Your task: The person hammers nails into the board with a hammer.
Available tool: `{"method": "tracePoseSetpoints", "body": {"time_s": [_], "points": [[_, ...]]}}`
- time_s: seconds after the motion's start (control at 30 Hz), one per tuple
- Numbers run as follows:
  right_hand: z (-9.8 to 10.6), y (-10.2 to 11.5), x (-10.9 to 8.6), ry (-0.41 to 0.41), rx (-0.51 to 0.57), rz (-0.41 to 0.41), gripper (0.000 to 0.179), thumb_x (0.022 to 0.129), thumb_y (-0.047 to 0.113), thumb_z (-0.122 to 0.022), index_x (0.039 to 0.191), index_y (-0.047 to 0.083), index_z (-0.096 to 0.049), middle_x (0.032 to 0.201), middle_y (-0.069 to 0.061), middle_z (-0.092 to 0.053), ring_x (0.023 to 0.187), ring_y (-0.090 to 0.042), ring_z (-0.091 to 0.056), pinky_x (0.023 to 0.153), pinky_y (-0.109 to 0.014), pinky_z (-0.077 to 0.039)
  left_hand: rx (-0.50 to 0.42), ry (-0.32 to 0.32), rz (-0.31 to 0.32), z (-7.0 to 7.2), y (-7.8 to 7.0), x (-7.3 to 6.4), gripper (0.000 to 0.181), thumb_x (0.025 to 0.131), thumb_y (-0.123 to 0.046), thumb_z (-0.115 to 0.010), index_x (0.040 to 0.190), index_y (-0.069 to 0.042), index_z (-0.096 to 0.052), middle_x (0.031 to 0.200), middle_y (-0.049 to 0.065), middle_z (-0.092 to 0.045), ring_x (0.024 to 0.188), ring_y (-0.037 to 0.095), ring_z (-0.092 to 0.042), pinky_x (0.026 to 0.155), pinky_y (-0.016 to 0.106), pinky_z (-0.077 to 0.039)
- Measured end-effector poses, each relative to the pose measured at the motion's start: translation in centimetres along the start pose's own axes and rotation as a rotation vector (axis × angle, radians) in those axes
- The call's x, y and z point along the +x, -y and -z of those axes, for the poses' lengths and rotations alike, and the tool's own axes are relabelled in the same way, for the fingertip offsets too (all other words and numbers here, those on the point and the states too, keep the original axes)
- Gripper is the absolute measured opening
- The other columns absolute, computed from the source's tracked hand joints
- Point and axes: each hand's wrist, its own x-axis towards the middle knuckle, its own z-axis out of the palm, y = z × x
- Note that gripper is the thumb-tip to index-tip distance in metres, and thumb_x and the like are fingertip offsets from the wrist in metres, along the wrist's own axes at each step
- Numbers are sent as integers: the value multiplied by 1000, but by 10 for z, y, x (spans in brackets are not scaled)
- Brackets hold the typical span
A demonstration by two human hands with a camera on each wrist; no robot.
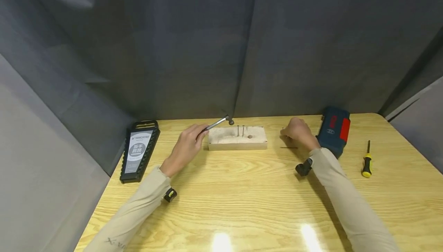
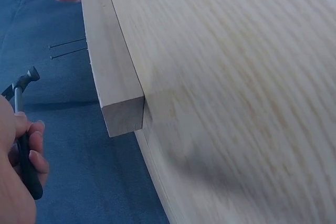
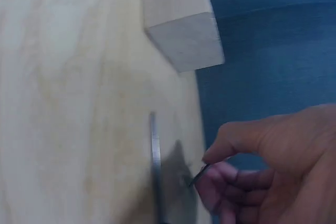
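Observation:
My left hand [image 1: 187, 146] grips the dark handle of a small claw hammer [image 2: 19, 90], its head raised over the left part of a pale wooden block [image 1: 238, 146]. Two nails [image 2: 68, 48] stand upright in the block's top, side by side, and a round brown spot [image 1: 250, 136] shows to their right. To the right of the block, my right hand [image 1: 298, 133] pinches a nail [image 3: 199, 174] between thumb and fingertips; most of it is hidden. Just beside that hand, a thin metal rod [image 3: 156, 156] lies on the table.
A black wrench rack [image 1: 138, 152] lies at the table's left edge. Right of my right hand is a blue and red Bosch case [image 1: 333, 131], with a yellow and black screwdriver [image 1: 367, 163] farther right. Grey curtain [image 1: 194, 52] hangs behind the wooden table [image 1: 235, 190].

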Motion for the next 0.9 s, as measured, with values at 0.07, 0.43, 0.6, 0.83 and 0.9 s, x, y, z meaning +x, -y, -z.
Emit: {"method": "tracePoseSetpoints", "body": {"time_s": [0.07, 0.43, 0.6, 0.83, 0.9], "points": [[5, 7, -2, -40, 24, 40, 37, 99, 9, -62, 63, 10, -51, 55, 5, -40, 50, -12, -33, 55, -31, -37, 3, 10, 21, 0, 0, -2, 22, 104, -3, -64, 122, 6, -72, 102, 16, -73, 81, 23, -67, 66, 34, -55], [5, 69, -13, -71, 497, 312, 28, 102, -4, -64, 127, -17, -64, 113, -35, -71, 89, -21, -79, 75, -22, -61, 39, 7, 6, 2, 1, -8, 20, 103, 0, -64, 121, 6, -71, 102, 16, -73, 81, 22, -67, 65, 34, -55], [-10, 92, -14, 0, 749, 277, 26, 102, -3, -64, 122, -18, -62, 115, -28, -74, 91, -14, -78, 83, -28, -62, 52, 8, -17, 0, 5, -9, 21, 102, 0, -65, 121, 6, -72, 100, 15, -73, 79, 21, -66, 63, 32, -54], [-44, 108, -7, -20, 949, 308, 26, 101, 3, -69, 120, -14, -64, 118, -24, -75, 103, -28, -77, 93, -40, -60, 58, 26, -1, 0, 6, -10, 22, 105, -6, -62, 122, 5, -71, 101, 14, -73, 80, 21, -66, 64, 32, -54], [-54, 111, -5, -43, 955, 339, 26, 101, 6, -71, 118, -13, -66, 114, -20, -77, 101, -25, -78, 93, -41, -60, 60, 26, 5, 0, 6, -10, 22, 105, -5, -63, 122, 5, -71, 100, 14, -73, 78, 20, -64, 63, 32, -53]]}}
